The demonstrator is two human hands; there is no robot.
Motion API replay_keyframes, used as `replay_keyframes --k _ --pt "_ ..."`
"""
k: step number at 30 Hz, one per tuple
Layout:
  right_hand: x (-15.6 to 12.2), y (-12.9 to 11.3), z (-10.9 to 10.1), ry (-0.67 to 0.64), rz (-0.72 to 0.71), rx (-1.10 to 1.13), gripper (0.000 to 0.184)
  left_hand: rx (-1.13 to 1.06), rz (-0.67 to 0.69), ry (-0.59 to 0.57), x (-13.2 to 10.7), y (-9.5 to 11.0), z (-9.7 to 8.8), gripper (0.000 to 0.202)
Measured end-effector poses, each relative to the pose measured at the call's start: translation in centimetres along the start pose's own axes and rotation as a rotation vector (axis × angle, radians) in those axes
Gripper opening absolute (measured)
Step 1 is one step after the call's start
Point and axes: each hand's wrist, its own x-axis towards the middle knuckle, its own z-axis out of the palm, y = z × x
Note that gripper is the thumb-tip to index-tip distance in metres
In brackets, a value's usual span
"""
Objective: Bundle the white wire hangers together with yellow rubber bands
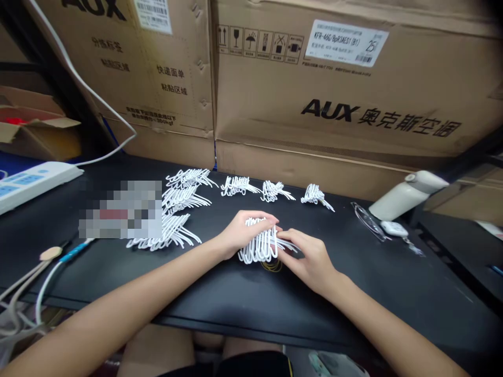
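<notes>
A bundle of white hooks [257, 248] is held just above the black table, curved ends towards me and to the left. My left hand [239, 233] is closed around its left and upper side. My right hand [310, 256] grips the thin straight ends at the right, thumb and fingers drawn together. Under the bundle, partly covered, lie some thin yellowish rubber bands [273, 265]. Similar white hook bundles lie behind: one small bundle [238, 186], another [275, 191], and a third [314, 195] farther right.
Larger hook piles [181, 199] lie left, beside a blurred-out object [129, 209]. A white power strip [35, 183] and cables sit far left. Right are a white bottle [404, 196], glasses [367, 222] and a white case [394, 229]. Big cardboard boxes [275, 104] wall the back.
</notes>
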Motion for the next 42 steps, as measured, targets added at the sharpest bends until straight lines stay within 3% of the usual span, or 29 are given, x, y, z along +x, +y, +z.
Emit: replay_keyframes --k 10,15,26,32,42 --pt "-0.27 0.54 0.00 -0.049 -0.133 -0.056 0.015 0.037 0.024 -0.033 -0.06 -0.03 0.03 0.031" --pt "-0.37 0.56 0.03 -0.050 -0.143 -0.089 0.017 0.101 -0.006 -0.021 -0.03 -0.04 -0.05 0.042" --pt "-0.37 0.39 0.22 -0.026 -0.147 -0.093 0.015 0.144 0.034 -0.021 -0.05 -0.14 -0.20 0.041" --pt "-0.41 0.52 0.08 -0.026 -0.153 -0.111 0.014 0.068 0.001 -0.073 -0.13 -0.10 -0.18 0.046" --pt "-0.36 0.62 0.18 -0.007 -0.165 -0.093 0.012 0.062 0.033 -0.030 -0.10 -0.20 0.02 0.039"
